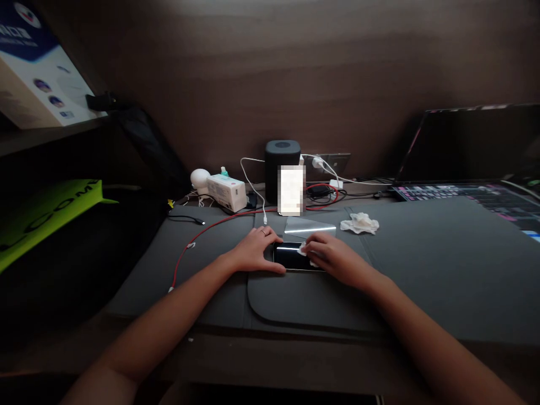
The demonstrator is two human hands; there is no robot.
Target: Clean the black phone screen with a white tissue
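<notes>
A smartphone (289,257) with a dark, shiny screen lies flat on the grey mat (295,298). My left hand (258,251), a ring on one finger, grips the phone's left end between thumb and fingers. Pinched in my right hand (333,253) is a white tissue (302,248), pressed on the right part of the screen; my fingers hide some of it. Just behind the phone rests a clear, glossy sheet (310,227). A crumpled white tissue (360,223) sits on the mat to the right of the sheet.
A dark speaker (282,147) stands at the back, a pale blurred-out item (292,191) before it. To its left is a small white box (228,191). A red cable (189,246) crosses the mat's left side. An open laptop (472,152) stands at the right.
</notes>
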